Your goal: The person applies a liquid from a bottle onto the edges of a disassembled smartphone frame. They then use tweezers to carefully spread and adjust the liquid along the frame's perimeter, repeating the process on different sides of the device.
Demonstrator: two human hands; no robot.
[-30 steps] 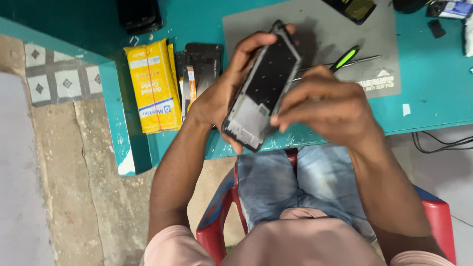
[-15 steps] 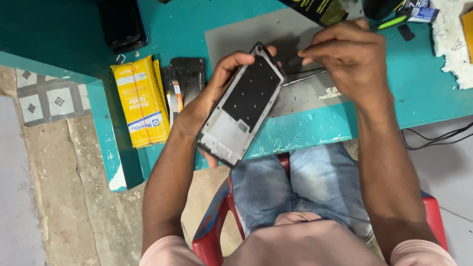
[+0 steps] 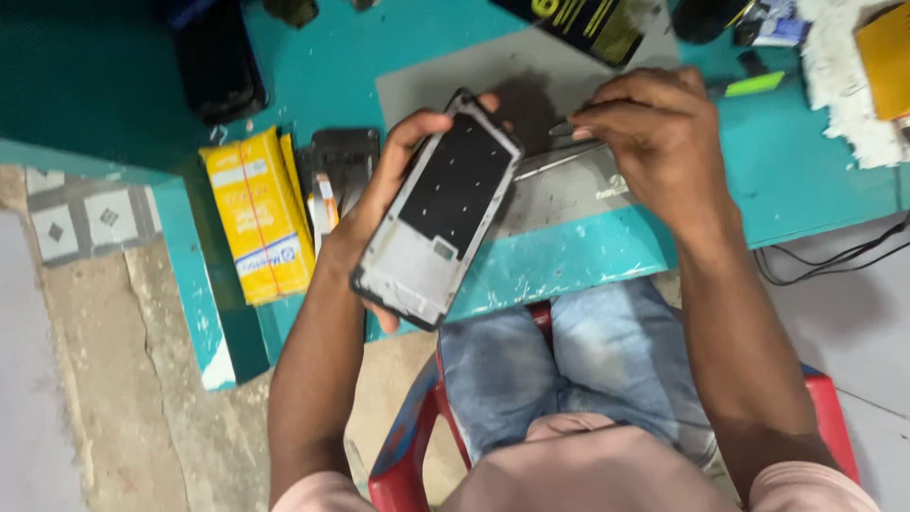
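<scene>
Left hand [image 3: 384, 204] grips the opened phone [image 3: 441, 213]; right hand [image 3: 654, 142] pinches tweezers [image 3: 561, 128].

Right hand [image 3: 654, 142] left phone frame [image 3: 441, 213], now pinching tweezers [image 3: 561, 128] on mat [image 3: 569, 190].

A teal table [image 3: 569, 261] carries a grey mat [image 3: 569, 190] at its middle. Left of the mat lie a yellow box [image 3: 258, 216], a dark phone part [image 3: 343, 163] just beside it, and a black device [image 3: 216, 62] farther back. A black-and-yellow packet [image 3: 588, 21] overlaps the mat's far edge. A white cloth [image 3: 848, 81] lies at the right end, near a green strip [image 3: 755, 84].
</scene>
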